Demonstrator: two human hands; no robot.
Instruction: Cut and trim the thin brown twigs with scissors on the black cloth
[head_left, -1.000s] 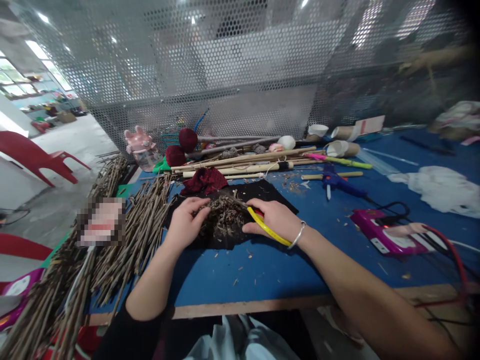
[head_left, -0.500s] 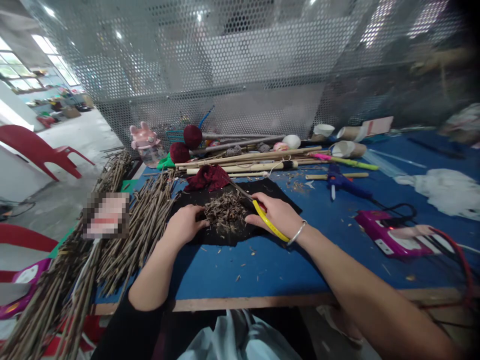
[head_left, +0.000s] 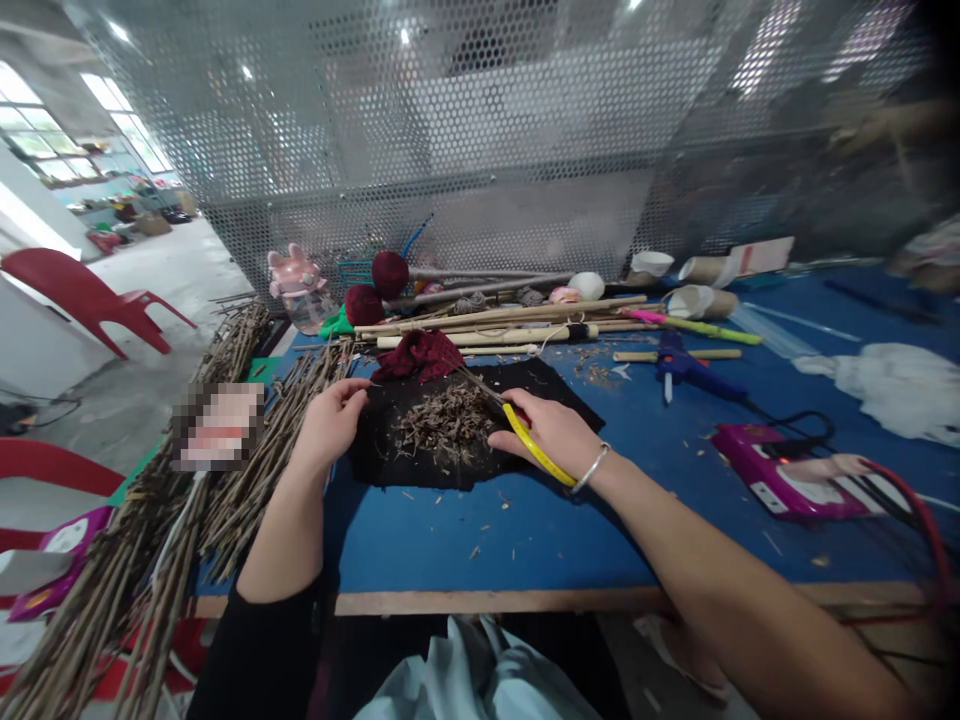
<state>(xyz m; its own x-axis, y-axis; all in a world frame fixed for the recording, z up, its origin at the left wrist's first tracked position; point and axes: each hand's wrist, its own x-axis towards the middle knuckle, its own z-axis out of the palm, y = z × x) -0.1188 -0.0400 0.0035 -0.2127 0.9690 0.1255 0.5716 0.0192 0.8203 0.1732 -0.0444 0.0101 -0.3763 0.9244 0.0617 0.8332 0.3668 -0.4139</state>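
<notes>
On a black cloth lies a heap of short, broken brown twig pieces. My left hand is at the cloth's left edge, thumb and fingertips drawn together; whatever may be between them is too small to make out. At the heap's right side, my right hand is closed around a tool with a curved yellow handle. Its thin dark shaft points up-left towards a crumpled maroon cloth; the tool's exact kind is unclear. A bracelet circles my right wrist.
Long bundled sticks lie on the left. Behind the heap are bamboo rods and maroon balls. A blue glue gun, a purple power strip and a white plastic bag occupy the right. A perforated metal screen stands behind.
My left hand has moved left and up, away from the heap to the cloth's edge. My right hand keeps its hold on the yellow-handled tool, and the heap looks more spread out.
</notes>
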